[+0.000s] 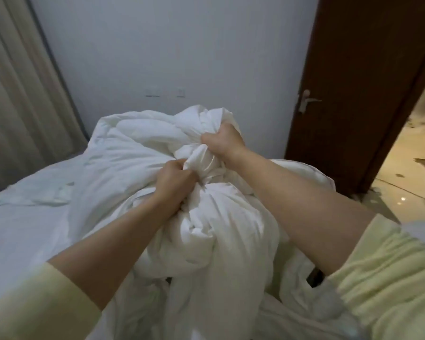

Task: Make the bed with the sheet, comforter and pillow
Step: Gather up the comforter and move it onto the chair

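I see my left hand and right hand both fisted tight around the bunched white comforter. It's heaped over the sheet.

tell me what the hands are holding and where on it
Both grip the bunched white comforter. The left hand clutches a gathered twist of fabric at the top of the bundle; the right hand grips a fold just beyond it.
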Action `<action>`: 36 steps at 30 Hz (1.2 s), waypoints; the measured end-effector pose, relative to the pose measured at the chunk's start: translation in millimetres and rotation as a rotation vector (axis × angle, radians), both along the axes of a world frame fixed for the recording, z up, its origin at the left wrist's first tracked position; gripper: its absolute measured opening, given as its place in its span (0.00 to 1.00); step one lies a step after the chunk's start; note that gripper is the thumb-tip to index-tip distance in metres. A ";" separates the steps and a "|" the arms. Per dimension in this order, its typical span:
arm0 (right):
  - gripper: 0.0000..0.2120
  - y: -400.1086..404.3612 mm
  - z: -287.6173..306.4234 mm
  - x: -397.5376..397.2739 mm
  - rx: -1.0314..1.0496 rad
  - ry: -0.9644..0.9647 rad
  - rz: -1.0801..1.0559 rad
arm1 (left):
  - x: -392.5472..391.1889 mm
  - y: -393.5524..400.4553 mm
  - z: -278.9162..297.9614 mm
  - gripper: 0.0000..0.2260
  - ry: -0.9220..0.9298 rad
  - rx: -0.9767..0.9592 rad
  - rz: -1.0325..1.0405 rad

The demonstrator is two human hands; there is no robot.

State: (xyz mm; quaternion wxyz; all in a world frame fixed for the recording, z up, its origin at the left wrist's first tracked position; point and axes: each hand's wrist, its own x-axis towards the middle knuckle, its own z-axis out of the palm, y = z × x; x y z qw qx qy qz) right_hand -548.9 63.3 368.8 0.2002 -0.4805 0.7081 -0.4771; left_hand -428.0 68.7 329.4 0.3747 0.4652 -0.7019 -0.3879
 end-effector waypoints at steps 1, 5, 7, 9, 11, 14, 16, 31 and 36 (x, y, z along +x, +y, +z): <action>0.08 26.9 13.3 -27.7 -0.020 0.043 -0.060 | -29.9 18.3 8.5 0.15 0.040 -0.003 -0.066; 0.11 120.7 63.8 -118.7 -0.102 0.177 -0.243 | -132.0 89.8 45.2 0.10 0.220 0.046 -0.278; 0.09 162.7 87.1 -157.4 -0.105 0.246 -0.324 | -176.2 125.0 63.5 0.07 0.309 0.083 -0.381; 0.09 217.9 110.3 -203.9 -0.118 0.313 -0.432 | -229.1 170.6 81.3 0.09 0.370 0.126 -0.516; 0.07 263.4 128.4 -239.0 -0.109 0.378 -0.517 | -269.6 208.3 97.6 0.12 0.417 0.169 -0.614; 0.06 341.1 150.9 -288.8 -0.065 0.488 -0.682 | -333.3 274.0 117.5 0.12 0.452 0.229 -0.767; 0.05 388.5 157.9 -317.1 -0.006 0.515 -0.789 | -368.9 314.7 125.7 0.12 0.455 0.253 -0.850; 0.31 560.7 -120.3 -459.1 0.767 0.058 -1.252 | -568.4 434.1 -121.8 0.13 -0.315 0.289 -1.355; 0.34 527.4 -173.3 -453.4 1.027 -0.013 -1.350 | -573.9 409.9 -161.8 0.07 -0.523 0.108 -1.583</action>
